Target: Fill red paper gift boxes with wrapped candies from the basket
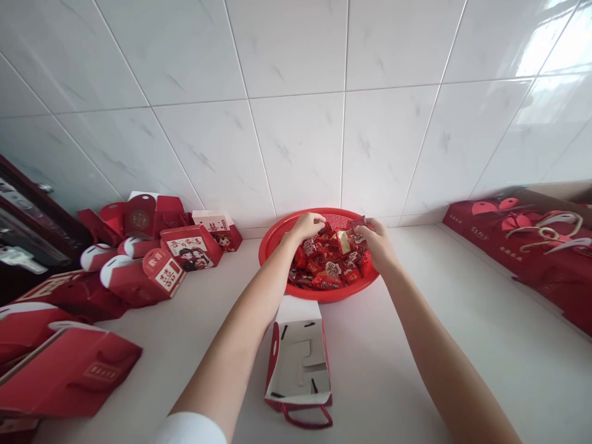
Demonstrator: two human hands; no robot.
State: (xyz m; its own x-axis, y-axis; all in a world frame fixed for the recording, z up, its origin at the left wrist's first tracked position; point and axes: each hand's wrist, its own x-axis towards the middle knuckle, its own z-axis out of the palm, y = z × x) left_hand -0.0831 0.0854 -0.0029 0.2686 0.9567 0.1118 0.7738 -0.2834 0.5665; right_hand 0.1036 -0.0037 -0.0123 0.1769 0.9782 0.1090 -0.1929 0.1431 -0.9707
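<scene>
Box (296, 370) lengthwise front-to-back, grip (308, 426) nearest

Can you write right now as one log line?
left hand: over wrapped sweets | right hand: holding red packet | sweets: in red basket | open box: in front of basket | red boxes: at left

yeah so the red bags (522, 246) on the right run off the edge, print on the candy wrappers (333, 271) is too small to read, and the left hand's (309, 227) fingertips are kinda lost among the sweets.
</scene>
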